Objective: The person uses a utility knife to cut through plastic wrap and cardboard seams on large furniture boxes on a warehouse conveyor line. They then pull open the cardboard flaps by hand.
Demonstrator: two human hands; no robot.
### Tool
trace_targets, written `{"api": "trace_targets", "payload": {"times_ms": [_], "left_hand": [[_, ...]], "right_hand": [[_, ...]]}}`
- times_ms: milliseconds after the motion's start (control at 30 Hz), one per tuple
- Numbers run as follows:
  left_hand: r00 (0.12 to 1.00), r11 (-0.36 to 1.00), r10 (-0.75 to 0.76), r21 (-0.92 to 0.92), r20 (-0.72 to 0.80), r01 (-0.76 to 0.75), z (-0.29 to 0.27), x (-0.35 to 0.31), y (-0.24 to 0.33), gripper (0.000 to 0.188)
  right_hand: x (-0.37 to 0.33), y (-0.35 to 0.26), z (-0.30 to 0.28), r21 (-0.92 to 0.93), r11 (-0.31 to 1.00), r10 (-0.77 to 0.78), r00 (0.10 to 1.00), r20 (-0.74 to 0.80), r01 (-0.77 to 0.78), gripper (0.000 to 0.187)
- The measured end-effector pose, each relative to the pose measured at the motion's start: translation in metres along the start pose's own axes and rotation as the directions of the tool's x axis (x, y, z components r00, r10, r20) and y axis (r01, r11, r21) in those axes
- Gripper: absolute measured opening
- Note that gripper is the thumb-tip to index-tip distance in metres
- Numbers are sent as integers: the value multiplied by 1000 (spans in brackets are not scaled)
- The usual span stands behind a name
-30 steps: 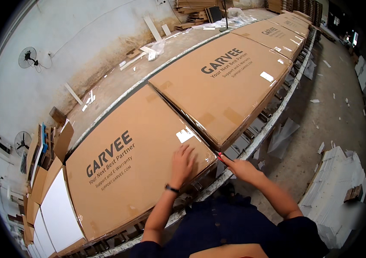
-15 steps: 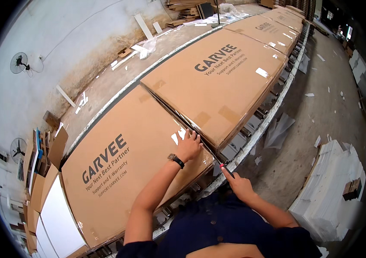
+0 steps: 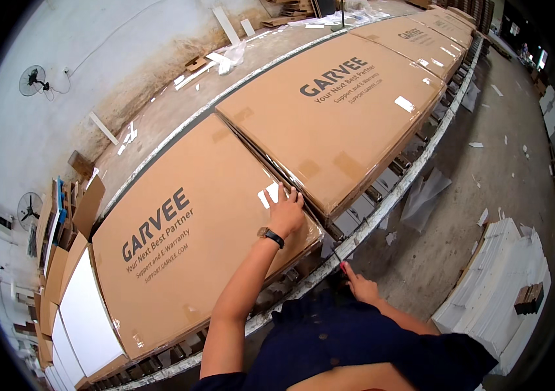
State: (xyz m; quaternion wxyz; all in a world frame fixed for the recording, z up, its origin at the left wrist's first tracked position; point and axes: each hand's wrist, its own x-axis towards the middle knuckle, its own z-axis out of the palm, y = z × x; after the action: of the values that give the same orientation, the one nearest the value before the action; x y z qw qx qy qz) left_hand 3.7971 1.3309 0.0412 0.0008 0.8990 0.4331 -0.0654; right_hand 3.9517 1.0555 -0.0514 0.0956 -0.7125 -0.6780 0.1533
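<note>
My left hand, a watch on its wrist, lies spread on the near right corner of a large flat cardboard box. Its fingers rest beside a white label, at the edge facing the gap to a second large box. Glossy clear tape covers that corner. My right hand is closed around a slim tool with a red part and a thin dark shaft, just off the conveyor's near rail. Its exact kind I cannot make out.
Both boxes sit on a roller conveyor with a pale worn rail, and more boxes follow farther along. An open carton with white panels stands at left. White sheets are stacked on the floor at right, and scraps lie about.
My right hand and its tool have drawn back from the box corner toward my body. The left hand stays on the box, while the view has shifted slightly.
</note>
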Motion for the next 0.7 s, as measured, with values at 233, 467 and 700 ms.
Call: {"api": "trace_targets", "payload": {"times_ms": [233, 467, 700], "left_hand": [[998, 997, -64, -34, -6, 63, 1, -2, 7, 51], [998, 996, -56, -74, 30, 58, 0, 0, 7, 49], [984, 955, -153, -241, 96, 172, -1, -1, 14, 49]], "right_hand": [[28, -4, -74, 218, 961, -113, 961, -251, 170, 65], [41, -38, -110, 291, 954, -55, 995, -81, 76, 67], [69, -74, -128, 38, 999, 26, 998, 54, -28, 65]]}}
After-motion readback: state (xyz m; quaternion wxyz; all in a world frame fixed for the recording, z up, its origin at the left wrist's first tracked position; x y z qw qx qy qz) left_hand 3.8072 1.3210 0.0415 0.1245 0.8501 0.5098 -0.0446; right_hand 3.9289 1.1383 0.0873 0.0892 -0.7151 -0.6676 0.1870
